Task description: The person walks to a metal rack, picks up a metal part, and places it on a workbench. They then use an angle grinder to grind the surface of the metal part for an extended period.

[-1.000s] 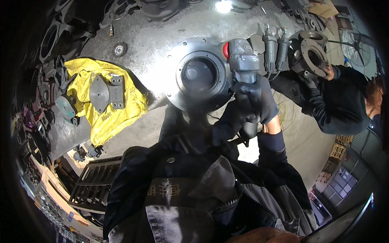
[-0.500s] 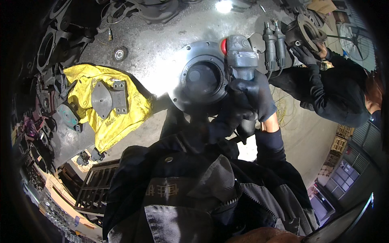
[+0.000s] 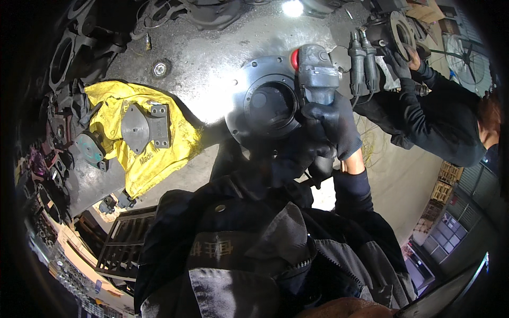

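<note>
A grey angle grinder (image 3: 318,74) with a red edge at its head lies against the right side of a round metal flange (image 3: 238,103). My right hand (image 3: 342,124), in a dark glove, is wrapped around the grinder's body. In deep shadow, my left hand (image 3: 308,151), also gloved, is closed at the rear part of the grinder, by the flange's near edge; its fingers show poorly. The flange has a wide central bore and bolt holes around its rim. It rests flat near the front of the metal table (image 3: 207,53).
Left of the flange, a yellow cloth (image 3: 169,164) bears a metal bracket (image 3: 137,129). A small round part (image 3: 160,69) lies behind it. Two slim power tools (image 3: 358,63) lie to the right. Beyond them a co-worker (image 3: 440,122) handles a ring-shaped casting (image 3: 398,32). Dark castings (image 3: 63,63) crowd the left.
The flange and table parts appear slightly farther right in view, while my hands and the grinder hold nearly the same place. The co-worker's casting and hands have shifted slightly away and left.
</note>
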Demonstrator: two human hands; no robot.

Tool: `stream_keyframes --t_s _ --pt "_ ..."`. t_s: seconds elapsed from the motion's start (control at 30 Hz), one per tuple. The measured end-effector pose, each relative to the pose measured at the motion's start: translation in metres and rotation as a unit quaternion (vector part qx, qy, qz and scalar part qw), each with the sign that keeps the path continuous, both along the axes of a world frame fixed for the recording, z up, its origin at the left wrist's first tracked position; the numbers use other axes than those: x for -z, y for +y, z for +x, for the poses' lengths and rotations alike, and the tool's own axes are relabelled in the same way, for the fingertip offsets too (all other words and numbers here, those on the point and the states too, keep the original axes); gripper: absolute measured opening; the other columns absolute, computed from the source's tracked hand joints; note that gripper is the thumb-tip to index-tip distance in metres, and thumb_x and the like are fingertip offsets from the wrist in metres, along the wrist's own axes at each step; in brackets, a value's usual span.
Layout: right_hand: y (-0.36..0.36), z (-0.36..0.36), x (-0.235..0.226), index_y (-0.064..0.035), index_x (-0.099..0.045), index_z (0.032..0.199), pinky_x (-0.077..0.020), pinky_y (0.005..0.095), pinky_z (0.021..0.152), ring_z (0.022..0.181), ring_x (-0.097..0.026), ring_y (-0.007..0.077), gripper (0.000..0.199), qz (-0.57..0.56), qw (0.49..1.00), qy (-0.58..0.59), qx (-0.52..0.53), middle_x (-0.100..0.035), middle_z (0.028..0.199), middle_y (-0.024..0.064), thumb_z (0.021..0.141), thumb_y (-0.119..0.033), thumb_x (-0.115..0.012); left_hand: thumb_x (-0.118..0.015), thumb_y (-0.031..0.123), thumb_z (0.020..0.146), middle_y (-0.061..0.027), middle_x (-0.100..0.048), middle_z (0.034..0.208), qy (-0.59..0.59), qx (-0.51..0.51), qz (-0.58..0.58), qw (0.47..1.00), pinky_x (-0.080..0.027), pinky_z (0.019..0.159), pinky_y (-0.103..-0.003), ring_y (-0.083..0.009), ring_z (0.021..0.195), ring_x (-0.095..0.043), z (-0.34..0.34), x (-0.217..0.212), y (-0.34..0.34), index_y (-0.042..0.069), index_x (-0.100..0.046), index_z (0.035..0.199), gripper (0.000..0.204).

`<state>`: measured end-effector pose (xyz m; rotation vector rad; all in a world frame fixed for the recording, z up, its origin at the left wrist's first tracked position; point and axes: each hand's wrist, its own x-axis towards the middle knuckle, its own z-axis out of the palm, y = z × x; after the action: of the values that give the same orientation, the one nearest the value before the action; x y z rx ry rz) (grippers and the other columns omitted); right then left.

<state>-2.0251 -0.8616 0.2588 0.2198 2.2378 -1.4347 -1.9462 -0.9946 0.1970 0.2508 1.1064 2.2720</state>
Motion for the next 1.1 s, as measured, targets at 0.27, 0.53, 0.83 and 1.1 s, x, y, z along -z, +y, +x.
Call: stream_keyframes --t_s 0.27,0.53,0.83,1.1 --pt "0.007 0.007 -0.002 -0.0049 -0.075 0.088 -0.0536 0.0347 0.071 0.079 -0.070 0.0248 0.017 0.151 0.966 0.178 -0.113 -0.071 0.085 0.0104 0.072 -0.009 -0.077 -0.082 0.029 0.080 -0.0138 -0.065 0.121 -0.003 0.064 -0.049 0.997 -0.050 0.099 -0.040 -0.0296 0.114 -0.063 -0.009 -0.018 -0.011 0.005 -0.070 0.117 0.045" --pt "-0.010 -0.002 0.003 0.0025 -0.071 0.099 -0.0526 0.0318 0.074 0.078 -0.063 0.0148 0.026 0.037 0.999 0.019 0.026 -0.070 0.089 0.0043 0.078 -0.013 -0.074 -0.066 0.006 0.095 -0.0105 -0.068 0.116 -0.043 -0.006 -0.050 0.998 -0.053 0.094 -0.036 -0.0213 0.108 -0.066 -0.003 -0.015 -0.013 0.002 -0.071 0.113 0.019" --pt "-0.025 0.003 0.014 0.0031 -0.070 0.102 -0.0543 0.0309 0.073 0.077 -0.065 0.0159 0.027 -0.034 0.999 0.030 0.022 -0.069 0.089 0.0047 0.079 -0.009 -0.074 -0.063 0.006 0.098 -0.0102 -0.069 0.115 -0.036 -0.030 -0.082 0.996 -0.054 0.096 -0.036 -0.0234 0.108 -0.067 0.001 -0.025 -0.033 -0.001 -0.067 0.118 0.022" --pt "-0.033 -0.002 0.001 0.0046 -0.069 0.107 -0.0538 0.0318 0.072 0.079 -0.066 0.0157 0.035 0.012 1.000 -0.011 0.021 -0.070 0.092 0.0078 0.077 -0.012 -0.075 -0.062 0.004 0.097 -0.0105 -0.069 0.115 0.006 -0.065 -0.064 0.996 -0.055 0.094 -0.035 -0.0249 0.107 -0.067 0.006 -0.024 -0.032 -0.004 -0.060 0.128 0.032"
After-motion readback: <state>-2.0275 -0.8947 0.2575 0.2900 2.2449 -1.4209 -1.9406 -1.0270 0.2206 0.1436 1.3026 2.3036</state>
